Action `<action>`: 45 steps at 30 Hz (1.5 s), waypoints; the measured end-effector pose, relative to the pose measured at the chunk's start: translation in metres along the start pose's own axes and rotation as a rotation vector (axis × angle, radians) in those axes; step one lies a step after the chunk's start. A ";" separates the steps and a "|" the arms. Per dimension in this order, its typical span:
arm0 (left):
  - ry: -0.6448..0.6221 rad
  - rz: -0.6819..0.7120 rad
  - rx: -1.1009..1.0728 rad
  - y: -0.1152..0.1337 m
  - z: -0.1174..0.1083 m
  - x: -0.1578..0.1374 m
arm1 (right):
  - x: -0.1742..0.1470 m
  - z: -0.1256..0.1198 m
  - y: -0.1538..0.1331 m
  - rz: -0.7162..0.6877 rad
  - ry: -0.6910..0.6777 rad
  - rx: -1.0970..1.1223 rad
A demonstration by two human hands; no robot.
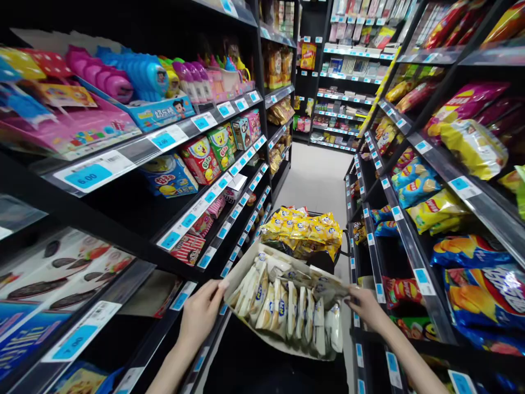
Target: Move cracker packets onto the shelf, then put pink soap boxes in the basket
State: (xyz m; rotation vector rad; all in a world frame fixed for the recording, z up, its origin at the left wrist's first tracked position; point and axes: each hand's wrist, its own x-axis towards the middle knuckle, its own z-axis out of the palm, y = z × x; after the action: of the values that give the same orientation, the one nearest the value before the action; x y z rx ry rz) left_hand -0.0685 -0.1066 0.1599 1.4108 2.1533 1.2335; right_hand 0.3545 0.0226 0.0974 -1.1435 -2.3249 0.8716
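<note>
Between my two hands is an open cardboard box (246, 268) filled with several pale snack packets (281, 306) standing in rows, each with a blue logo. My left hand (204, 309) grips the box's left wall, thumb over the rim. At the opposite side my right hand (365, 307) is closed on the box's right edge; its fingertips are partly hidden. The box tilts toward me, so its contents show. Just beyond it sits a pile of yellow snack packets (303, 227) in a dark container.
Shelves line both sides of a narrow aisle. On the left are toy-shaped candies (151, 74) and small snack boxes (203, 158). Bagged chips (484, 295) fill the right shelves. Pale floor (315, 169) leads to a shelf unit (348, 82) at the far end.
</note>
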 end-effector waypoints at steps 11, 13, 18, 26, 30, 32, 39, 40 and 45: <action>-0.285 0.132 0.256 0.037 -0.025 0.019 | 0.089 0.006 -0.029 0.222 -0.075 0.061; -0.297 0.190 0.190 0.060 -0.022 0.031 | 0.098 0.002 -0.038 0.176 -0.107 0.077; -0.445 -0.018 -0.232 0.103 0.018 0.040 | 0.088 -0.030 -0.075 0.083 0.083 0.175; -1.130 -0.715 -1.401 0.108 0.083 0.038 | 0.059 -0.039 -0.131 -0.518 0.261 0.385; -0.993 -0.695 -1.373 0.095 0.077 0.037 | 0.044 -0.037 -0.118 -0.476 0.185 0.280; -1.013 -0.691 -1.348 0.096 0.070 0.040 | 0.037 -0.038 -0.112 -0.432 0.193 0.241; -1.114 -0.742 -1.306 0.118 0.066 0.051 | 0.035 -0.046 -0.109 -0.472 0.081 0.178; -1.104 -0.743 -1.265 0.119 0.068 0.050 | 0.035 -0.048 -0.109 -0.477 0.070 0.139; -1.020 -0.711 -1.164 0.123 0.074 0.041 | 0.029 -0.045 -0.100 -0.182 0.318 0.138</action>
State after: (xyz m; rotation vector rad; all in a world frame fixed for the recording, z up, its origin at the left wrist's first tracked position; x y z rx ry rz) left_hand 0.0332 -0.0156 0.2197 0.4409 0.7698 0.8537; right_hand 0.3089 0.0145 0.2007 -0.9211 -2.0381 0.7136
